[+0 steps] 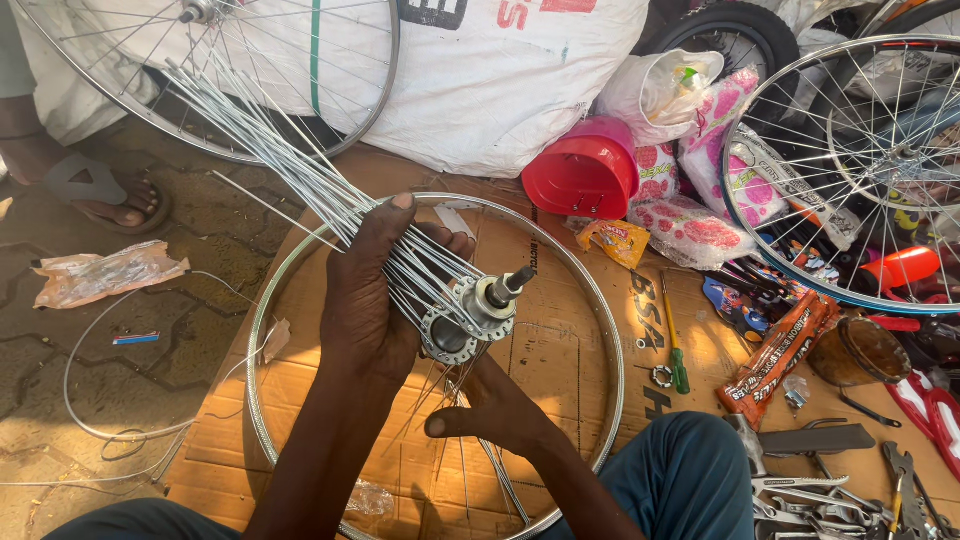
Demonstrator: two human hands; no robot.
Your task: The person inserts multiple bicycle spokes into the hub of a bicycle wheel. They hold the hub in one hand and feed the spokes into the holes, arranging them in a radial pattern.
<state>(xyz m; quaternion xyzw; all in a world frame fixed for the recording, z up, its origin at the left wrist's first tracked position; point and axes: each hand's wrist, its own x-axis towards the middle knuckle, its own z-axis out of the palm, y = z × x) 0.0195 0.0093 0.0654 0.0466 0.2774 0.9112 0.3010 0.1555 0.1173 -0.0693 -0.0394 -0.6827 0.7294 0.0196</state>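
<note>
My left hand (365, 290) grips a bundle of thin silver spokes (270, 150) that fan up and to the left from a metal wheel hub (475, 310). The hub's axle points up to the right. Below the hub, my right hand (500, 405) reaches under it, thumb out to the left, and seems to support it and the lower spokes; its fingers are hidden. Both hands hover over a bare silver wheel rim (600, 330) lying flat on brown cardboard (560, 340).
A spoked wheel (385, 60) leans at top left, another spoked wheel (740, 215) at right. A red plastic container (585, 175), bags, a green screwdriver (678, 365), a nut and several tools (820, 490) lie to the right. Another person's sandalled foot (100, 190) stands at far left.
</note>
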